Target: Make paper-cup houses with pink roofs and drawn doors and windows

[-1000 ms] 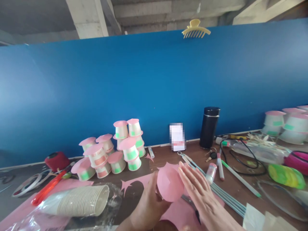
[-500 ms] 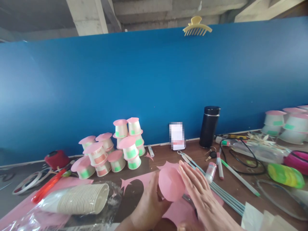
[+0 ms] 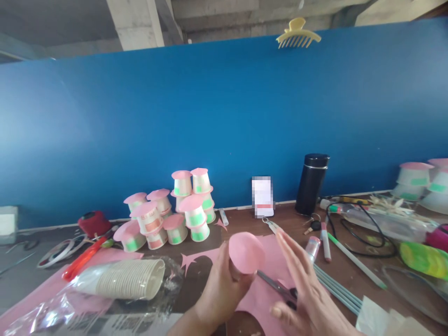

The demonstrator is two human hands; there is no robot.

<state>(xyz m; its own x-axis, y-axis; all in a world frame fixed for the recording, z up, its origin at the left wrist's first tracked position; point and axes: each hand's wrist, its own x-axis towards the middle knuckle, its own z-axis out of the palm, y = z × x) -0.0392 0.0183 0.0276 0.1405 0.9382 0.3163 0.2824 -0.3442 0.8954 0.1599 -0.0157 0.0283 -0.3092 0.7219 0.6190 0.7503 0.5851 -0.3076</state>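
Left hand [image 3: 224,290] curls round pink-topped cup [image 3: 246,253] above pink sheet [image 3: 261,305]; right hand [image 3: 305,290], loosely open beside it, looks empty, palm hidden. Over-squeezing could dent cup; brushing nearby scissors [image 3: 275,283] could nick skin.

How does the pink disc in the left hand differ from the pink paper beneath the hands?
Shape: the disc is roundish; the paper has an irregular outline with curved cut edges.
Size: the disc looks much smaller than the paper.
Pose: the left hand holds the disc, while the paper lies on the table.
Both are pink.
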